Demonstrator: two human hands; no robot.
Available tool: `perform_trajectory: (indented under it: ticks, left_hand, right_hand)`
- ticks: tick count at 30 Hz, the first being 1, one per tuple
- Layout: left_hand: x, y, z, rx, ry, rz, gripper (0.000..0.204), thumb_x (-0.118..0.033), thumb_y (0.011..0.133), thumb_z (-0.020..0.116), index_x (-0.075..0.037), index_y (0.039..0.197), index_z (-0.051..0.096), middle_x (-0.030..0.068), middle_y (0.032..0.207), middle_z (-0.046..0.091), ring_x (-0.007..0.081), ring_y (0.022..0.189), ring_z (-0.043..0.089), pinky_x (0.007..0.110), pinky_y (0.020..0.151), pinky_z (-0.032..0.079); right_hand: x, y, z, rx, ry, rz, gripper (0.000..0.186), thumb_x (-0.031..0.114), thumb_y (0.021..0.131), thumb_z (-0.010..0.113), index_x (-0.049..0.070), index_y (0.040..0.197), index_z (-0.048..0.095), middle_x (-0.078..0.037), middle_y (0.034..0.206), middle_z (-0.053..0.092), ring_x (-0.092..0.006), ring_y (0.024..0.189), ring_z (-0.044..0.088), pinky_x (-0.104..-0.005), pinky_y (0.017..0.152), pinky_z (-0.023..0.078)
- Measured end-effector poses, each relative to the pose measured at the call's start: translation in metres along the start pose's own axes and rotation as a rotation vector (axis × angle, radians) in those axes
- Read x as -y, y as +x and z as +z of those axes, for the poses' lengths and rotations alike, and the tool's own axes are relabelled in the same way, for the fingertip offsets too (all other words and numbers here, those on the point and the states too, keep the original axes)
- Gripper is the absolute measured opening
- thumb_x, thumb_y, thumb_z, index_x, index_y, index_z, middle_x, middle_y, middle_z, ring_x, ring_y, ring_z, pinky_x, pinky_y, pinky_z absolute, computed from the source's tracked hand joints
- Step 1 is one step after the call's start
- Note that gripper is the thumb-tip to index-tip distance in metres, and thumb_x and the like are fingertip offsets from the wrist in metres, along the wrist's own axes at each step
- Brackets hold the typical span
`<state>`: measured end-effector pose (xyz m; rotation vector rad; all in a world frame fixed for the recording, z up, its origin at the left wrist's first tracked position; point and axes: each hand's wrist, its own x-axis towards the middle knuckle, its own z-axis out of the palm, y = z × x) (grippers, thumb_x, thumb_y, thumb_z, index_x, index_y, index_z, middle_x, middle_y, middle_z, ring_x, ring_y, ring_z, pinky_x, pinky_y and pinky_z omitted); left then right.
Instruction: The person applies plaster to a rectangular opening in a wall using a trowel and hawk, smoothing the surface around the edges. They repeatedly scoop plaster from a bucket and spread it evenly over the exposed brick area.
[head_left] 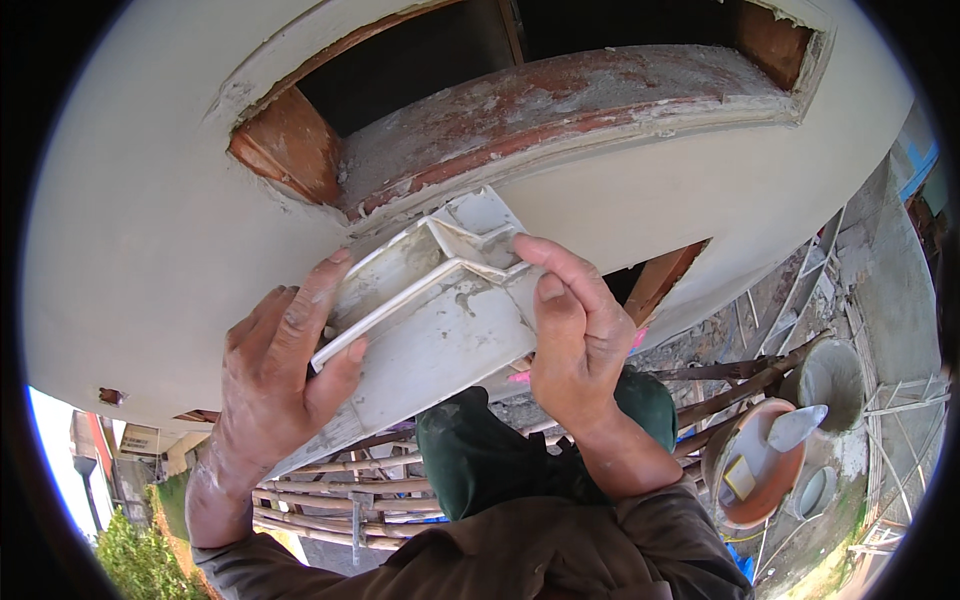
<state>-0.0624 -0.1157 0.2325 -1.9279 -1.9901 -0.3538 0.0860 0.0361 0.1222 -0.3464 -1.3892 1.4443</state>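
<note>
In front of the pale wall I hold a white stepped moulding, a long hollow-looking piece smeared with grey plaster. It tilts up to the right, its upper edge just below the window sill. My left hand grips its left end, with the fingers over the far edge and the thumb on the near face. At the right end, my right hand has its index finger pressed at the stepped recess and its thumb close by. The other right fingers are curled in. Hidden from view is the moulding's underside.
Above is a window opening with a rough, plaster-streaked sill. Bamboo scaffold poles run below me, around my green-trousered knees. On the right stand an orange tub holding a pale pointed tool and a yellowish block, and a grey bucket.
</note>
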Motion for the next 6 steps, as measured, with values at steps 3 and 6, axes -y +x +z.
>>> perform_trajectory:
  ticks: [3,6]
  left_hand:
    - [0.005,-0.015,-0.005,0.013,-0.025,-0.044,0.058,-0.014,0.083,0.069,0.004,0.134,0.049,0.0183,0.089,0.063,0.0296,0.066,0.057,0.04,0.061,0.047]
    - [0.01,-0.028,-0.009,0.019,0.003,-0.071,0.061,-0.016,0.083,0.07,0.003,0.136,0.047,0.0182,0.088,0.063,0.0296,0.066,0.057,0.04,0.061,0.048]
  right_hand:
    - [-0.002,-0.005,0.011,0.032,-0.04,-0.018,0.032,0.006,0.095,0.043,-0.006,0.118,0.063,0.007,0.075,0.045,-0.0016,0.067,0.035,-0.0171,0.06,0.029]
    - [-0.007,-0.009,0.021,0.055,0.001,-0.039,0.033,0.007,0.096,0.044,-0.004,0.119,0.063,0.007,0.074,0.045,-0.0016,0.067,0.035,-0.0172,0.06,0.029]
